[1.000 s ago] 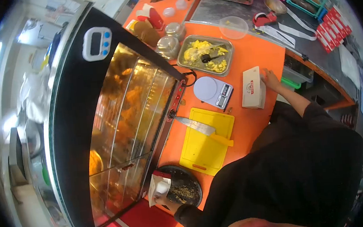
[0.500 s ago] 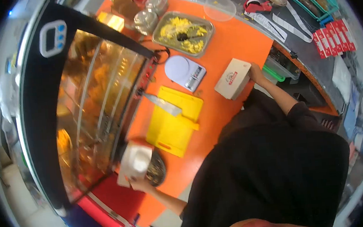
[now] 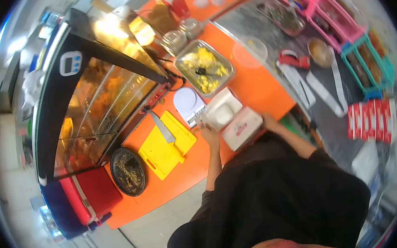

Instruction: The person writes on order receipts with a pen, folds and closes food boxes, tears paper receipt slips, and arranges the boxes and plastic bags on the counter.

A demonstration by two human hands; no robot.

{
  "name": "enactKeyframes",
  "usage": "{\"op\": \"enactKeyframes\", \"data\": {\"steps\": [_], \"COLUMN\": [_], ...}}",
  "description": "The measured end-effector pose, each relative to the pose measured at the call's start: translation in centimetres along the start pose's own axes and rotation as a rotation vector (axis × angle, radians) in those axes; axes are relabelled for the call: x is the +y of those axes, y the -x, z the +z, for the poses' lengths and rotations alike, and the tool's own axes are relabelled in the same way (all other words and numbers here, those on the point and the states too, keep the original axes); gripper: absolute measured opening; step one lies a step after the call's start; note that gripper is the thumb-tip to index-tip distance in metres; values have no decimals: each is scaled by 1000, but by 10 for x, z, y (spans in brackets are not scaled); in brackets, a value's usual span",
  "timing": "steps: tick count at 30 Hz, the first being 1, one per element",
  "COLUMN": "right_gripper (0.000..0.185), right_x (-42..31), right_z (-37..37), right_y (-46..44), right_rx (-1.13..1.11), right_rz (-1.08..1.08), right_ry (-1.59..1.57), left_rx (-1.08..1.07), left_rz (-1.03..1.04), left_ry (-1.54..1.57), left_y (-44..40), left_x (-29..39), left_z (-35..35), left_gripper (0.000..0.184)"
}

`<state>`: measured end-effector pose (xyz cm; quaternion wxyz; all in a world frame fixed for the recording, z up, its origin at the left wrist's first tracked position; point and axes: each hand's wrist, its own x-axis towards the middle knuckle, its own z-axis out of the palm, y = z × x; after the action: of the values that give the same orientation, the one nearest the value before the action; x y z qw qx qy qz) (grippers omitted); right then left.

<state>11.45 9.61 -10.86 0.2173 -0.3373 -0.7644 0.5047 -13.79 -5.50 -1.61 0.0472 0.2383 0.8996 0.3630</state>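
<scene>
My left hand (image 3: 208, 131) grips the near left edge of an open cardboard food box (image 3: 232, 98). Inside it lies a rounded white mound (image 3: 224, 114) that looks like rice. Beside it, close to my body, is a closed pale box (image 3: 242, 129) with red print on its lid. My right hand (image 3: 268, 121) is closed on that box's right side, its fingertips partly hidden. The two boxes sit edge to edge, apparently touching. Just behind the open box stands a white kitchen scale (image 3: 186, 100), and a metal tray (image 3: 229, 77) holds yellow food and a dark-ended utensil.
A knife (image 3: 163, 128) lies on a yellow cutting board (image 3: 147, 149), left of my hands. Farther left are a round dark pan (image 3: 143, 186) with food bits and a glass warming cabinet (image 3: 96, 99). Rightward are a tape dispenser (image 3: 294, 60), red-and-white packets (image 3: 371, 122) and plastic baskets (image 3: 341, 43).
My left hand has carried the open box from beside the dark pan rightward, up against the closed box. My right hand keeps its hold. The view has shifted and turned.
</scene>
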Motion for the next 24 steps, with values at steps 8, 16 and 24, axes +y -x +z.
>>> {"op": "enactKeyframes", "data": {"steps": [8, 16, 24], "right_gripper": [28, 39, 37], "right_x": [-44, -30, -3], "right_z": [-75, -82, -164], "right_y": [-23, -43, -132], "right_rx": [-528, -675, -726], "right_rz": [265, 617, 312], "right_ry": [-109, -460, 50], "left_rx": [-151, 167, 1052], "left_rz": [-219, -88, 402], "left_ry": [35, -59, -189], "left_y": [5, -70, -180], "left_x": [6, 120, 204], "left_z": [13, -235, -479], "left_gripper": [35, 28, 24]}}
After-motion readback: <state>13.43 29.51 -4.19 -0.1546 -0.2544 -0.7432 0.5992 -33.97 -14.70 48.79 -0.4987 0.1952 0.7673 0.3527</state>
